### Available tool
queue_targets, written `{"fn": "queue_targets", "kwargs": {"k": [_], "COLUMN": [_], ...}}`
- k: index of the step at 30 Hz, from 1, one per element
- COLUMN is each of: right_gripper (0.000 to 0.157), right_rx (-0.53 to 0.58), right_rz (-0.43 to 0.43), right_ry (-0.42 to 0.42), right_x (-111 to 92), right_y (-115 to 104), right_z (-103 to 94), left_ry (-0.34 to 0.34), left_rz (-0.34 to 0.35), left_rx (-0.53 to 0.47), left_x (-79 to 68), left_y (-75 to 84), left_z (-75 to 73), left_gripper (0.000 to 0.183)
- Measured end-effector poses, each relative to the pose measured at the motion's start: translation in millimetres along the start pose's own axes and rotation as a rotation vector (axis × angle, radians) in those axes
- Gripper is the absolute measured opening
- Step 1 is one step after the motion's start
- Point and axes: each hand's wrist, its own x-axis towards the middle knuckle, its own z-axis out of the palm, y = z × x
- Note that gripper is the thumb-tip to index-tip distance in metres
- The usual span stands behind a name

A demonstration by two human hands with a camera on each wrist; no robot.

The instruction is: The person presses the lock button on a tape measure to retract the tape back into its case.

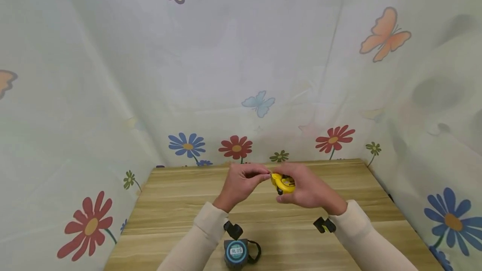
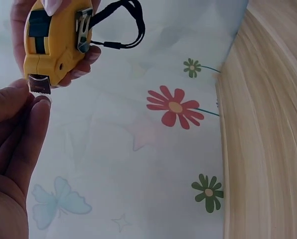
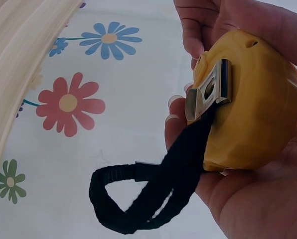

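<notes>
My right hand point(image 1: 308, 188) grips a yellow tape measure point(image 1: 279, 183) above the far part of the table. In the right wrist view, its metal belt clip point(image 3: 214, 89) and looped black wrist strap point(image 3: 181, 162) face the camera. My left hand point(image 1: 241, 182) pinches with thumb and fingertips at the metal end hook point(image 2: 39, 84), right by the mouth of the case. Hardly any blade shows outside the case. A black slider point(image 2: 39, 24) sits on the case's edge in the left wrist view.
A second tape measure point(image 1: 236, 252), grey-black with a teal round label and a black strap, lies on the wooden table point(image 1: 293, 241) near the front, close to my left forearm. A curtain point(image 1: 241, 62) printed with flowers and butterflies surrounds the table's back and sides.
</notes>
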Motion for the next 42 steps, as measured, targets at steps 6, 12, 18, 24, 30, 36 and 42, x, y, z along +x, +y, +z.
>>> {"fn": "queue_targets", "kwargs": {"k": [6,12,18,24,30,36,42], "right_gripper": [0.055,0.055,0.058,0.061,0.060,0.056,0.048], "right_rx": [-0.011,-0.050,-0.106,-0.131,-0.142,-0.161,-0.143], "right_rz": [0.019,0.007,0.020,0.047,0.046,0.002,0.003], "right_ry": [-0.010,0.007,0.002,-0.027,-0.031,-0.010,-0.017], "right_x": [-5.5,-11.8,-21.9,-33.9,-46.2,-63.4,-81.1], "right_y": [5.2,13.3,19.5,28.3,42.4,57.6,76.3], "right_z": [4.4,11.5,22.8,36.9,56.1,84.6,116.4], "left_ry": [-0.054,-0.105,-0.132,-0.112,-0.101,-0.101,-0.101], "left_rz": [-0.057,-0.062,-0.084,-0.146,-0.201,-0.286,-0.403], "left_rx": [-0.025,-0.005,-0.022,0.026,0.016,-0.012,0.011], "left_x": [-6.6,-18.2,-34.0,-52.0,-68.4,-89.5,-110.9], "left_y": [-1.6,-4.3,-8.7,-10.4,-14.8,-27.7,-41.5], "left_z": [7.5,17.6,30.4,49.7,67.4,85.3,106.3], "left_gripper": [0.017,0.030,0.043,0.047,0.050,0.052,0.049]}}
